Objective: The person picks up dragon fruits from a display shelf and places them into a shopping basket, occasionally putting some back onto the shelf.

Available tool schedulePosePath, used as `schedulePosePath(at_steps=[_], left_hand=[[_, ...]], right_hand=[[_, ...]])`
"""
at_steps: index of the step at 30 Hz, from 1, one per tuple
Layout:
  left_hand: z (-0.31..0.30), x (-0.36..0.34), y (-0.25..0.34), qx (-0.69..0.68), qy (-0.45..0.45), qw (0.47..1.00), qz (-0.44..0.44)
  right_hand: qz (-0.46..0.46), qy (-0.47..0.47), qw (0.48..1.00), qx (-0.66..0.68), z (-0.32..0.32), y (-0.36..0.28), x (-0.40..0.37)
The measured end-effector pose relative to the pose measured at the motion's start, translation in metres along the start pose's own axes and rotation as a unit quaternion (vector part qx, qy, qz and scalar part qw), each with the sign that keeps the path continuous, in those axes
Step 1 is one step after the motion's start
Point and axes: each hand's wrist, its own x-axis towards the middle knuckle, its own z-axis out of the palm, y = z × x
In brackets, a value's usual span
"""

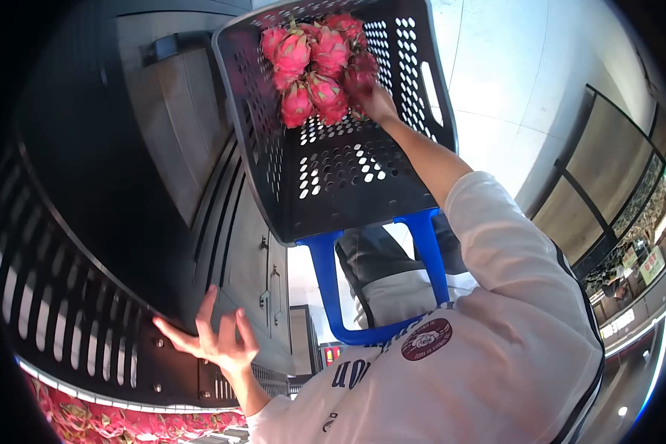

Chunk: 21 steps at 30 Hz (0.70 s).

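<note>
My right hand [379, 104] reaches into a black perforated basket [325, 211] and grips a dark pink dragon fruit [360, 72] at the right side of a pile. Most of its fingers are hidden behind that fruit. Several other pink dragon fruits [291, 53] with green-tipped scales lie together at the far end of the basket. My left hand [218, 342] is open with its fingers spread and holds nothing. It hovers near the dark slatted edge of a display stand [177, 370].
A blue handle [325, 288] joins the basket's near end. More dragon fruits [118, 422] fill a display at the lower left. Grey cabinets [255, 274] stand left of the basket, with a black-framed wooden stand [570, 214] across the pale floor [503, 81] at right.
</note>
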Motion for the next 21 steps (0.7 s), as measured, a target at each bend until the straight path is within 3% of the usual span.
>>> schedulePosePath(at_steps=[2,3,5,6,8,10,12,15,17,21], left_hand=[[0.0,0.0,0.002,-0.015,0.003,1.0,-0.01],[-0.001,0.003,0.003,-0.026,0.012,1.0,-0.006],[-0.003,0.005,0.004,-0.035,0.025,0.999,0.002],[-0.003,0.007,0.004,-0.039,0.04,0.998,0.013],[-0.003,0.009,0.008,-0.019,0.038,0.999,-0.004],[-0.006,0.01,0.01,-0.014,0.044,0.999,-0.002],[-0.004,0.009,0.01,-0.033,0.063,0.997,0.005],[-0.015,0.008,0.012,-0.05,0.055,0.997,0.029],[-0.029,0.005,0.036,-0.084,0.066,0.994,0.032],[-0.02,-0.013,0.09,-0.274,0.03,0.947,0.165]], right_hand=[[-0.02,-0.105,0.994,-0.019,-0.02,-0.002,-0.027],[-0.025,-0.099,0.995,-0.02,-0.029,0.001,-0.04],[-0.051,-0.228,0.97,0.061,-0.044,0.013,-0.07],[-0.077,-0.201,0.974,0.064,-0.049,0.016,-0.09],[-0.103,-0.244,0.96,0.088,-0.075,0.012,-0.128],[-0.014,-0.274,0.95,0.15,-0.114,-0.008,-0.176],[-0.014,-0.278,0.945,0.17,-0.154,-0.019,-0.219],[-0.066,-0.275,0.955,0.09,-0.201,-0.026,-0.278],[-0.157,-0.258,0.952,0.052,-0.214,-0.023,-0.319],[-0.258,-0.252,0.932,-0.035,-0.234,-0.042,-0.388]])
